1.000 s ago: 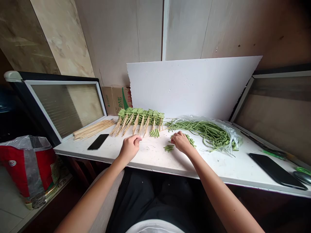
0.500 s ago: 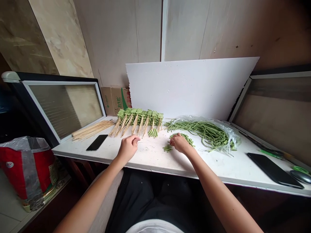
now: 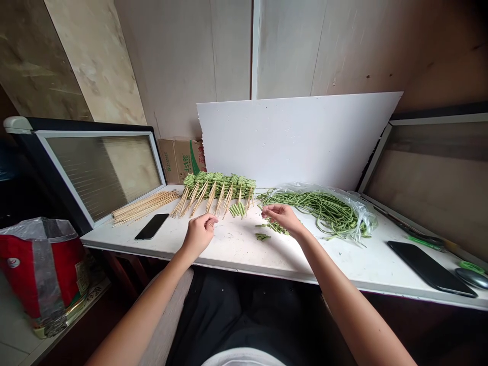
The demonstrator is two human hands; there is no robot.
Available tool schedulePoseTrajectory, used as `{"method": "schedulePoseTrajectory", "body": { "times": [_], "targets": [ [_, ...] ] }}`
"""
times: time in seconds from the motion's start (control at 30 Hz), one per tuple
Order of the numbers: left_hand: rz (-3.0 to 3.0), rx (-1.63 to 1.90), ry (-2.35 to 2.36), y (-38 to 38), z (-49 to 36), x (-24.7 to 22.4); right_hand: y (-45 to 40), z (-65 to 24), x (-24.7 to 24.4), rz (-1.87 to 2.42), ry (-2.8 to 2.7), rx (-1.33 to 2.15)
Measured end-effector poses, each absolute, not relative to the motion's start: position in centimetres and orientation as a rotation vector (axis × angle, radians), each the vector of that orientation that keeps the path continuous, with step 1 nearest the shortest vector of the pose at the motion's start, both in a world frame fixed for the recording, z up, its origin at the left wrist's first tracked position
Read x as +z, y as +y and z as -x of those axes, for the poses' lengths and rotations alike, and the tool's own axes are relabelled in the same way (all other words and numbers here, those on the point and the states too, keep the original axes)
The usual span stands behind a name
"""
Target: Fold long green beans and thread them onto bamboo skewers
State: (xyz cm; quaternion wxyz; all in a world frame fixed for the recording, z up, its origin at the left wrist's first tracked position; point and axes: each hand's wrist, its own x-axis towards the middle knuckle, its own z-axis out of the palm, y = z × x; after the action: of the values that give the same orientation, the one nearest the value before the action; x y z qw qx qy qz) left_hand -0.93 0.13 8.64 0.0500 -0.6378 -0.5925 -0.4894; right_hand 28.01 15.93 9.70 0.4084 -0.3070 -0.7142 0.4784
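My left hand [image 3: 199, 233] is closed in a pinch just over the table's front part; what its fingers hold, if anything, I cannot make out. A short row of cut green bean pieces [image 3: 237, 209] lies side by side beyond it, near the skewers. My right hand [image 3: 282, 217] is raised a little, its fingertips pinched on a small piece of green bean. Under and beside it lies a loose pile of cut bean pieces [image 3: 277, 228], partly hidden by the hand. A few more pieces [image 3: 263, 237] lie nearer me.
Stacked bean skewers [image 3: 219, 185] stand at the back, with bare bamboo sticks [image 3: 145, 206] on their left. Long uncut beans [image 3: 324, 206] lie in a clear bag. Phones [image 3: 151, 226] [image 3: 430, 268] lie at both sides. A white board [image 3: 297, 140] leans behind the table [image 3: 236, 249].
My right hand has lifted from the pile of cut pieces and moved slightly up and left, with a bean piece now at its fingertips. My left hand has hardly moved.
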Motion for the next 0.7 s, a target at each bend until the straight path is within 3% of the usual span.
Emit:
{"method": "schedulePoseTrajectory", "body": {
  "times": [0.4, 0.7],
  "targets": [
    [1.962, -1.552, -1.816, 0.0, 0.4, 8.7, 14.2, -26.5, 10.5, 0.501, -1.34, 1.646],
    [1.966, -1.568, -1.871, 0.0, 0.3, 8.8, 14.0, -26.0, 10.4, 0.464, -1.275, 1.694]
  ]
}}
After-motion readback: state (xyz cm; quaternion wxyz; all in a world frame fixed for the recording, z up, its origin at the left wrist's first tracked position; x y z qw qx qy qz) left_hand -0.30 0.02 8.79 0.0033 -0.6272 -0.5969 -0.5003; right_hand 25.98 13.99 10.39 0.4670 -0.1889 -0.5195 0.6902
